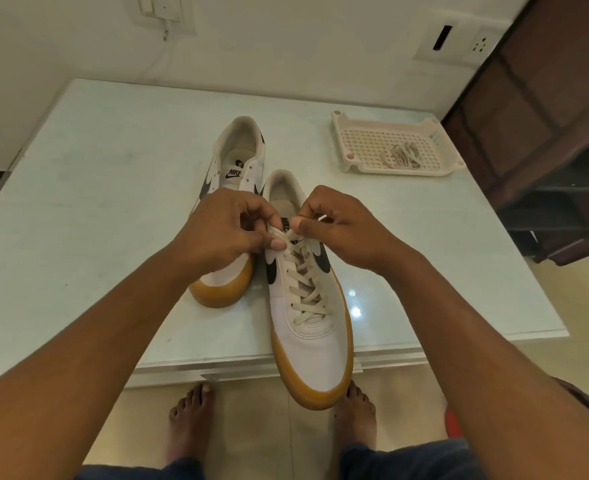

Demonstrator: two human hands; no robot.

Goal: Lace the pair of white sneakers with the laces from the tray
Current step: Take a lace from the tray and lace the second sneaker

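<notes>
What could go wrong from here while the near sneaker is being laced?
1. The near sneaker has its toe past the table edge; a hard tug on the lace by the left hand and right hand might slide or tip it off.
2. The left hand works right over the unlaced far sneaker and could nudge it.
3. Uneven pulls may leave the lace ends unequal at the top eyelets.

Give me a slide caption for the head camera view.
Left hand and right hand pinch the lace atop the near sneaker; far sneaker unlaced, spare lace in the tray.
</notes>
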